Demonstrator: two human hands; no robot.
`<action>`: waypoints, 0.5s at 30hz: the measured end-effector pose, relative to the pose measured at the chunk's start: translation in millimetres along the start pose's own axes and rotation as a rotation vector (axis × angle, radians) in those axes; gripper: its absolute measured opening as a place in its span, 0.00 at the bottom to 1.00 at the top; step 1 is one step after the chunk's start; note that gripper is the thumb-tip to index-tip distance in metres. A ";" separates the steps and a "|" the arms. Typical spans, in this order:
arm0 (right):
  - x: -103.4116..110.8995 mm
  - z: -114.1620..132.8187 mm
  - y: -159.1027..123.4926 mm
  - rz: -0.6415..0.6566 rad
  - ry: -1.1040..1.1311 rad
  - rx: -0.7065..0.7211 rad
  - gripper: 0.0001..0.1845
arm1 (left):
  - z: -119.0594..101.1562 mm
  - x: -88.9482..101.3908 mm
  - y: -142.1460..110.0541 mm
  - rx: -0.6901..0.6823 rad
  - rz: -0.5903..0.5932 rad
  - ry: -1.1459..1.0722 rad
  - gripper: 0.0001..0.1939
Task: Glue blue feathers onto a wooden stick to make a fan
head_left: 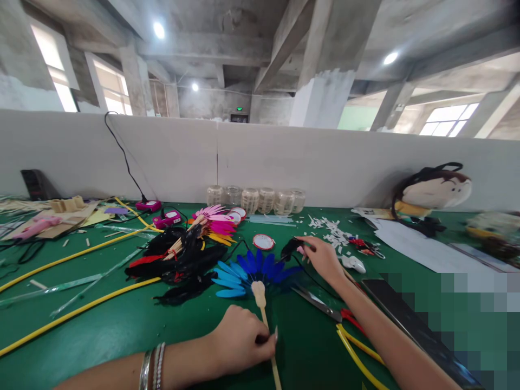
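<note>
A fan of light-to-dark blue feathers [264, 266] spreads from a pale wooden piece at the top of a thin stick [265, 317]. My left hand [239, 338] is closed around that stick, below the feathers. Up and to the right, my right hand [323, 257] is closed on a dark object [290, 248] with a small pink part; its exact kind is unclear. It is just above the fan's right-hand feathers. Scissors [319, 304] with red handles lie open beside the fan, partly behind my right forearm. Black feathers [190, 265] lie in a pile left of the fan.
Pink-feathered fans [213, 219] rest on the pile. Several glass jars [249, 201] line the white partition [170, 157]. White scraps [333, 233], yellow tubing [81, 306], a black panel [406, 319], a round red-rimmed disc [264, 241] and a cartoon-faced bag [436, 192] occupy the green table [122, 336].
</note>
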State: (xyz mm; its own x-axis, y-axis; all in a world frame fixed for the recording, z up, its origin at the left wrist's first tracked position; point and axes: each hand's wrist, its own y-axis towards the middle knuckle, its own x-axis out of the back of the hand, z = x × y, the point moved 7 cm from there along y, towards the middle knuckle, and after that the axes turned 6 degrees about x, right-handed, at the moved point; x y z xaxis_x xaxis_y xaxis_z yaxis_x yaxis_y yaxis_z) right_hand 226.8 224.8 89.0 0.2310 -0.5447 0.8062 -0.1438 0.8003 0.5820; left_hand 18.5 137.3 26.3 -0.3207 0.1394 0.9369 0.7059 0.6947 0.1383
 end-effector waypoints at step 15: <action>-50.9 200.4 16.0 0.520 1.260 -0.130 0.16 | 0.8 0.5 0.4 0.003 0.014 -0.085 0.15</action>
State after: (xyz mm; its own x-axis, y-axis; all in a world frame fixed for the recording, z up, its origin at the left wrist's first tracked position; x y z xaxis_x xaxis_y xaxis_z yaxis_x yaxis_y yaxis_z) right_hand 19.9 215.1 78.6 0.8996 0.3620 0.2444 -0.4079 0.8963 0.1739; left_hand 18.2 138.2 26.5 -0.3636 0.2082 0.9080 0.7085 0.6946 0.1245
